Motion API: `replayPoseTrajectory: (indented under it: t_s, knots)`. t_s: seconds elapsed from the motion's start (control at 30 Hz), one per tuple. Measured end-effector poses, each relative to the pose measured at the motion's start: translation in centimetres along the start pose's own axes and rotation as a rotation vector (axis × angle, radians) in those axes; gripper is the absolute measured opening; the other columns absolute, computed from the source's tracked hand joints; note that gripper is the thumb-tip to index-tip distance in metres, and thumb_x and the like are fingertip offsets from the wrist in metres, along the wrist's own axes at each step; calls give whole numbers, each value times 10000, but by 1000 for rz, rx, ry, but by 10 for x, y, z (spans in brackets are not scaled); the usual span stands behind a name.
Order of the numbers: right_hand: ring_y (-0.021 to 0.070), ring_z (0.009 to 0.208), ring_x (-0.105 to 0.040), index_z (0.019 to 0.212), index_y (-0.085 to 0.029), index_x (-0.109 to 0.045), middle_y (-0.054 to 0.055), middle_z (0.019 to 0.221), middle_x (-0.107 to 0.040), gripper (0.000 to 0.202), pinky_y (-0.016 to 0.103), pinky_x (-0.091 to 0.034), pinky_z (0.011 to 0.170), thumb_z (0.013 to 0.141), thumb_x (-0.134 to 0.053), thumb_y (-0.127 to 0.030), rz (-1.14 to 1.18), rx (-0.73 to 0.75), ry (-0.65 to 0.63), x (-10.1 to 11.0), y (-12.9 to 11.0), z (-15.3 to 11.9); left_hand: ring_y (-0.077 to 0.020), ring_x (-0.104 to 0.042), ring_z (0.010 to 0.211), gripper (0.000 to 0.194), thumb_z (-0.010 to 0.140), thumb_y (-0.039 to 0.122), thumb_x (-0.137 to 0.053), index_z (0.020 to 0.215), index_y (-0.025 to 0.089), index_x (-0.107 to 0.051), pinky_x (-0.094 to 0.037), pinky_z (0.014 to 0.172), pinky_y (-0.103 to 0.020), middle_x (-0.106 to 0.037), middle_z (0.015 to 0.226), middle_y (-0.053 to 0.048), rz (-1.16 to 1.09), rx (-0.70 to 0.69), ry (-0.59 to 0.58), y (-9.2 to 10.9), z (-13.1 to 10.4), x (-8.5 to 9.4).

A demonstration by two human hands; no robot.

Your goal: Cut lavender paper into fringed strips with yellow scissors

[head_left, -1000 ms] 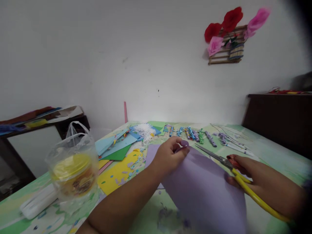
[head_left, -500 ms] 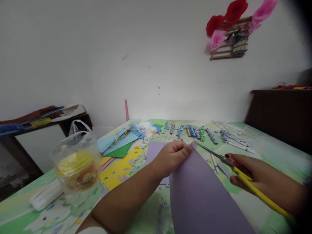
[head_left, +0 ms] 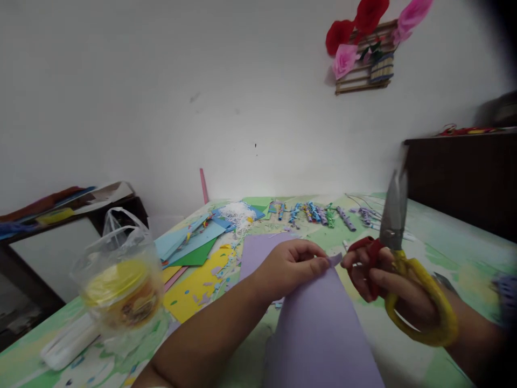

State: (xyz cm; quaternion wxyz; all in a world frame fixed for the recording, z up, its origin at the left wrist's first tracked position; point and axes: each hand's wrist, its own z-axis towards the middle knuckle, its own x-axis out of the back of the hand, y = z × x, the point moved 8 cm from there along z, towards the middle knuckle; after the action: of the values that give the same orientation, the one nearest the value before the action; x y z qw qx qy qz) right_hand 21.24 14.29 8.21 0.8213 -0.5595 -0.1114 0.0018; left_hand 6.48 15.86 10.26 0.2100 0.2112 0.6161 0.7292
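My left hand [head_left: 288, 267] pinches the top corner of a purple paper sheet [head_left: 319, 334] that slopes down toward me over the table. My right hand [head_left: 388, 285] grips a pair of scissors [head_left: 398, 253] with one red and one yellow handle. The blades point straight up and are closed. The fingertips of my right hand almost touch the paper corner beside my left thumb.
A clear plastic bag holding a yellow-lidded jar [head_left: 117, 285] stands at the left. Blue, green and yellow paper sheets [head_left: 194, 248] and scraps lie behind it. Several rolled paper strips [head_left: 319, 213] lie along the table's far side. A dark cabinet [head_left: 464, 178] stands on the right.
My right hand has lifted the scissors from lying flat, pointing left, to pointing upward, and has come closer to the paper corner. My left hand kept its hold on the sheet.
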Motion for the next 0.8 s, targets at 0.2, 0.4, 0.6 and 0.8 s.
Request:
replayPoseTrajectory:
  t_s: [0.2, 0.4, 0.6, 0.8]
  knots:
    - [122, 619, -487, 744, -240, -462, -24, 768, -552, 246, 261, -420, 560, 612, -669, -241, 142, -39, 33, -16, 0, -3, -55, -379, 513, 203, 691, 339, -668, 713, 156, -583, -303, 509, -201, -477, 593, 45, 107, 49, -69, -8, -2, -15]
    - [80, 486, -420, 768, -239, -414, -80, 620, -483, 242, 228, -336, 466, 644, -621, -222, 205, -152, 80, -22, 9, -7, -89, -437, 599, 128, 705, 285, -601, 707, 157, -611, -345, 567, -215, -534, 660, 16, 326, 21, -121, 1, -8, -23]
    - [66, 453, -442, 766, -232, -412, -72, 664, -528, 242, 228, -356, 452, 619, -604, -238, 245, -160, -18, -34, 2, -11, -92, -457, 620, 161, 738, 294, -567, 734, 155, -649, -361, 591, -211, -557, 673, 15, 448, 2, -138, 9, -12, -23]
    - [84, 472, -419, 708, -231, -431, -79, 570, -473, 213, 223, -342, 431, 581, -602, -251, 149, -195, -5, -34, 3, -10, -91, -450, 598, 163, 749, 286, -549, 706, 160, -641, -355, 570, -206, -542, 636, 23, 552, -8, -155, 15, -13, -22]
